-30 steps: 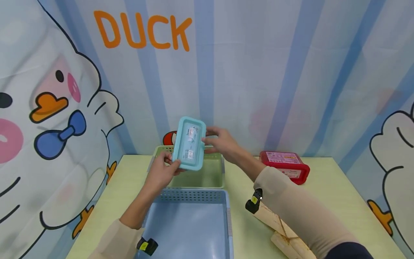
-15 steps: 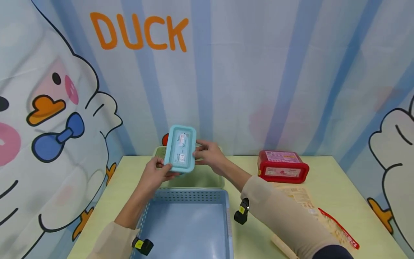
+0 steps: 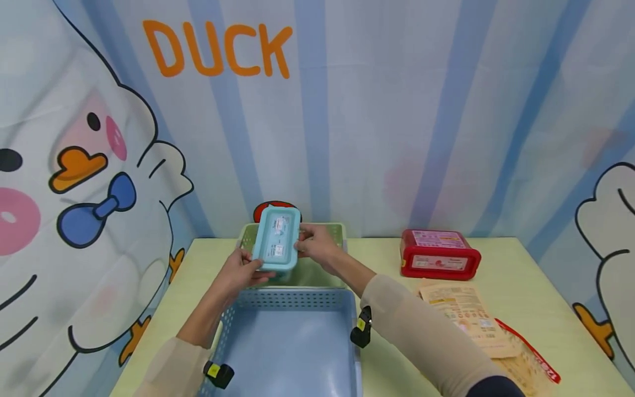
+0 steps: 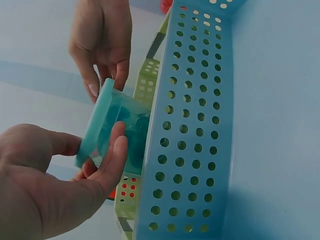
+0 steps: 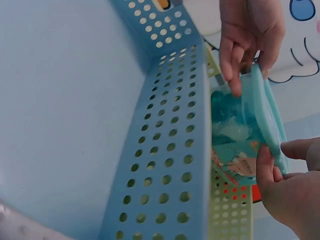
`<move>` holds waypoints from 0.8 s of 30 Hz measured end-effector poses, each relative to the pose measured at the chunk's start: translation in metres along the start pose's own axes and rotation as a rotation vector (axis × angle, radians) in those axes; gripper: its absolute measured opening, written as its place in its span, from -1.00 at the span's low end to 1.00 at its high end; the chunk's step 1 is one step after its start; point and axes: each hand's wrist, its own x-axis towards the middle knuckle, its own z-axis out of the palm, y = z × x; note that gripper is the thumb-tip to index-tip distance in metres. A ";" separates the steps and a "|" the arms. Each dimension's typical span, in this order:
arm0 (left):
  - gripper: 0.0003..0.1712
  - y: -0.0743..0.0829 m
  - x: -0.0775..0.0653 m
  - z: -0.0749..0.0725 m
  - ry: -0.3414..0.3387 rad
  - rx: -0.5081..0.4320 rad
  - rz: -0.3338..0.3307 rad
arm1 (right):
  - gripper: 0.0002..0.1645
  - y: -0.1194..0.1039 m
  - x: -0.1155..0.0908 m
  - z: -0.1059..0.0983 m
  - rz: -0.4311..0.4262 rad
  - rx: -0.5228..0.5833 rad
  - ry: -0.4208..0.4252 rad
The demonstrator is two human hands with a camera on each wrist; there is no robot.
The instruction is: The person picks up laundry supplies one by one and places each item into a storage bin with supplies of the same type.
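Teal box [image 3: 276, 238] sits lower over the green basket [image 3: 319, 274] than a moment ago

Both hands hold it near the far edge of the desk [image 3: 382, 259]; I can't tell if it touches the basket. Go slowly, I'd say, and keep some fingers on its body, because the lid might pop off if it takes all the weight. The box leans with its lid facing the person.

The left hand [image 3: 240, 270] pinches the near left corner, thumb on the lid, some fingers nearly straight along the clear side. The right hand [image 3: 317, 245] pinches the right edge, fingers bent. Both arms reach forward, the left over the blue basket's [image 3: 297, 353] left edge.
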 end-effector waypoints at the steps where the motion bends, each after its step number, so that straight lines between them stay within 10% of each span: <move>1: -0.78 0.000 0.001 0.000 -0.007 0.014 -0.009 | -0.29 0.002 0.000 0.000 -0.003 -0.007 0.000; 14: -0.71 -0.002 0.003 -0.005 0.080 0.491 -0.054 | -0.22 0.020 0.004 0.007 -0.006 -0.088 -0.002; 24: -0.60 -0.009 0.008 -0.006 0.113 0.589 -0.088 | -0.20 0.031 0.005 0.009 0.008 -0.161 -0.028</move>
